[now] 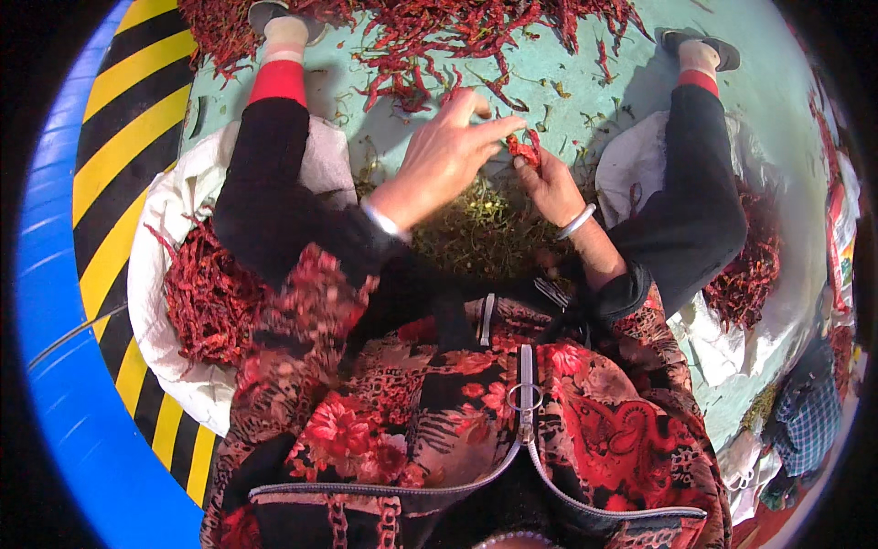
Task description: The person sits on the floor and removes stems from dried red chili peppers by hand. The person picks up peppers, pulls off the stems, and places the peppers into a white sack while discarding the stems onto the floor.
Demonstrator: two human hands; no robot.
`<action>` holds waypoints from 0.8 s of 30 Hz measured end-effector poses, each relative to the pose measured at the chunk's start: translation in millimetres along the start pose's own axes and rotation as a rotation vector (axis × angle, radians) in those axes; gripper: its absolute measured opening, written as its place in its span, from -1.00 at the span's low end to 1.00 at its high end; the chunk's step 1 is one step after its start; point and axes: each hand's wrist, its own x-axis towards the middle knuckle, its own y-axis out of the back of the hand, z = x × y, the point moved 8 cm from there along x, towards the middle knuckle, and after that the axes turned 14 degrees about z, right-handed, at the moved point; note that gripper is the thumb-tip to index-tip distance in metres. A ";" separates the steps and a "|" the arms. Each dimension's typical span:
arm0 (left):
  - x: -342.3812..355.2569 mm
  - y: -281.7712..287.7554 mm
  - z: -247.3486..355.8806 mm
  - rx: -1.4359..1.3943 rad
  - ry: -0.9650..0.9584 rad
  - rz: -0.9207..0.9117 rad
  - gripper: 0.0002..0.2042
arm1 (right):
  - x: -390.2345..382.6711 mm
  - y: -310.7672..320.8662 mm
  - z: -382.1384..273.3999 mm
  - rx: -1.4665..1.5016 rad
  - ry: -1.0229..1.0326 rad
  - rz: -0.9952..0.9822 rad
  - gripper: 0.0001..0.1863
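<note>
Between the fingertips of my right hand (553, 188) is a crumpled dried red chili pepper (525, 149). My left hand (441, 154) is just left of it, back upward. One of its digits stretches toward the pepper's upper end, while another bends above with a gap between them; nothing shows in its grip. Whether that fingertip touches the pepper I cannot make out. Below both hands, between my legs, lies a heap of greenish-brown stems and scraps (480, 229). A large spread of dried red chili peppers (439, 46) covers the floor beyond my hands.
White sacks holding red chilies stand outside each leg, the left sack (151, 302) and the right sack (722, 352). Loose stems are scattered over the pale green floor (567, 64). A yellow-and-black striped band (128, 183) and a blue surface (55, 274) run along the left.
</note>
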 end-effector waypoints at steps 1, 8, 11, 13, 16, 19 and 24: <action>3.3 -4.1 -5.5 0.006 -0.045 -0.025 -0.70 | -1.2 -3.6 -8.3 0.005 0.015 -0.039 -0.75; -7.5 -14.1 -2.2 0.039 -0.046 -0.043 -0.81 | -5.8 5.2 -14.8 0.400 -0.165 -0.042 -0.65; -19.6 -28.3 6.6 0.162 -0.022 -0.096 -0.85 | -5.3 8.5 -8.5 0.449 -0.226 0.064 -0.74; -28.7 -33.8 -5.7 0.142 0.075 -0.115 -0.85 | -1.7 7.8 -9.2 0.323 -0.134 0.058 -0.77; -40.8 -44.9 -22.0 0.149 0.223 -0.160 -0.85 | -6.3 9.4 -31.2 -0.048 0.175 0.194 -0.82; -57.1 -62.5 -44.6 -0.125 0.631 -0.275 -0.88 | -3.8 5.8 -21.8 -0.063 0.123 0.177 -0.80; -50.6 -49.9 -18.1 -0.450 0.544 -0.045 -0.96 | 0.6 -3.4 -7.0 0.286 -0.109 0.125 -0.80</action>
